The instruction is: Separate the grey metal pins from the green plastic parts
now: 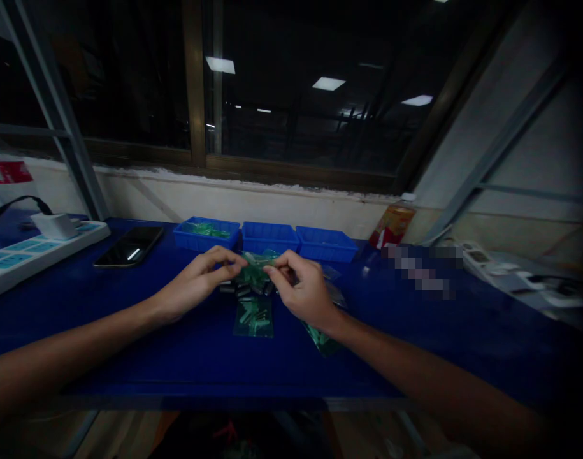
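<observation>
Fingers (230, 260) of the left hand (193, 285) pinch the near-left edge of a small green bag (253, 273), and those of the right hand (308, 294) pinch its right side, thumb and forefinger together on each; the other fingers are curled and partly hidden. The bag is held between the two hands, just above the table (176, 360), and it is the landmark for the rest. Directly beneath it sits a cluster of small dark and silvery pieces (246, 290), too blurred to name. Just nearer the person than the bag, a flat green packet (253, 317) with slim pieces inside lies on the table. To the bag's right, partly under the right wrist, lies another green packet (323, 341), and near it some clear plastic (336, 293). Beyond the bag, three blue bins stand in a row: the left bin (200, 241) contains green packets, the middle bin (271, 245) is directly behind, and the right bin (322, 250) is farther right. Well to the bag's left are a phone (129, 247) and, past it, a white power strip (18, 256) with a plugged-in adapter (55, 225). Far right of the bag stands an orange-and-red container (393, 224).
</observation>
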The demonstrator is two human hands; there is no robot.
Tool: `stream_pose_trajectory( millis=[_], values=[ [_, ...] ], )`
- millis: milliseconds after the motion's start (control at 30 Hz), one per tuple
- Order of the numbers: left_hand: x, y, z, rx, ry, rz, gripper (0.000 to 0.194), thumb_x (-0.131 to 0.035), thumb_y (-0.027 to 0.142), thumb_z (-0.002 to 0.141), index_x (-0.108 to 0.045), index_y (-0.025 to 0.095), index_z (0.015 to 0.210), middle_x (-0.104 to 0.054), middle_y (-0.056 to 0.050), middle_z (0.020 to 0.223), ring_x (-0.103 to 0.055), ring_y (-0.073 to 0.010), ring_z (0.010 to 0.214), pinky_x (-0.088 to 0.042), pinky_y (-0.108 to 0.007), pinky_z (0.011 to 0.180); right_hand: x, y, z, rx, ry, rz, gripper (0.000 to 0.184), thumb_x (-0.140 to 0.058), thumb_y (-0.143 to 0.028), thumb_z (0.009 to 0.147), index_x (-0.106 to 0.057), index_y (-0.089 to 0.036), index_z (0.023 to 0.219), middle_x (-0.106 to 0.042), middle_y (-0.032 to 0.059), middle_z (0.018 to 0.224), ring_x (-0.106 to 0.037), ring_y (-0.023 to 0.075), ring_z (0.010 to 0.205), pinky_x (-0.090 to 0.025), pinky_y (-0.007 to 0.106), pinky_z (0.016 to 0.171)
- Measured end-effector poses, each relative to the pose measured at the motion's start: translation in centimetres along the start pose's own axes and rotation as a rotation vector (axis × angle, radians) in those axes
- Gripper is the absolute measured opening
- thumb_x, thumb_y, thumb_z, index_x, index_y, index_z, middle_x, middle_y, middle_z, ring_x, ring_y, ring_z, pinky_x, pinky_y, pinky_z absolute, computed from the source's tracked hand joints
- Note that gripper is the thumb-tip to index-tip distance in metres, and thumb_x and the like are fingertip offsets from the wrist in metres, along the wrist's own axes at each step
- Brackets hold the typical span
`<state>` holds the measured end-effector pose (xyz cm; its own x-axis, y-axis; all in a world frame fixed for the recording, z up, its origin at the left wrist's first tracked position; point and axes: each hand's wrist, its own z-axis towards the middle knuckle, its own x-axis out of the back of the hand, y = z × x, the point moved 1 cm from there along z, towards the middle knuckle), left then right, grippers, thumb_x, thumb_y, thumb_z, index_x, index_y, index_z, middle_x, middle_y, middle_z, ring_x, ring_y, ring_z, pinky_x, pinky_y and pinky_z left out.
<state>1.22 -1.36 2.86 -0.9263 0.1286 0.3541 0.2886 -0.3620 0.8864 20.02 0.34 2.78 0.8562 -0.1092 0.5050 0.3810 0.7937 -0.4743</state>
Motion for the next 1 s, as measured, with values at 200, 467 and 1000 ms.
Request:
stream_pose_trajectory(
  millis=[200, 467, 1000],
  values=[
    [0.1, -0.1, 0.0, 0.297, -0.207, -0.457, 0.044, -0.043, 0.051, 0.082, -0.062, 0.012, 0.075, -0.06, -0.005, 0.073, -0.054, -0.0128, 0.064, -0.037, -0.023, 0.056, 0.7, -0.4, -0.4, 0.611, -0.054, -0.476, 0.015, -0.048, -0.016, 0.082, -0.063, -0.015, 0.081, -0.05, -0.002, 0.054, -0.041, 0.0094, 0.052, -0.028, 0.024, 0.052],
    [0.9, -0.3, 0.7, 0.111, -0.097, -0.099, 0.025, -0.058, 0.033, 0.075, -0.058, 0.013, 0.088, -0.063, -0.005, 0.075, -0.057, -0.0137, 0.064, -0.043, -0.024, 0.058, 0.7, -0.6, 0.0, 0.624, -0.184, -0.618, 0.022, -0.044, -0.023, 0.086, -0.065, -0.02, 0.089, -0.052, -0.0014, 0.057, -0.042, 0.0106, 0.056, -0.024, 0.026, 0.055],
    [12.0, -4.2, 5.2, -0.184, 0.398, 1.034, 0.029, -0.04, 0.025, 0.081, -0.06, 0.012, 0.098, -0.064, -0.008, 0.099, -0.059, -0.0198, 0.086, -0.043, -0.031, 0.082, 0.0, -0.1, -0.4, 0.452, -0.445, -0.402, 0.027, -0.042, -0.031, 0.087, -0.059, -0.019, 0.104, -0.06, 0.0028, 0.076, -0.05, 0.0131, 0.068, -0.033, 0.027, 0.065]
  ],
)
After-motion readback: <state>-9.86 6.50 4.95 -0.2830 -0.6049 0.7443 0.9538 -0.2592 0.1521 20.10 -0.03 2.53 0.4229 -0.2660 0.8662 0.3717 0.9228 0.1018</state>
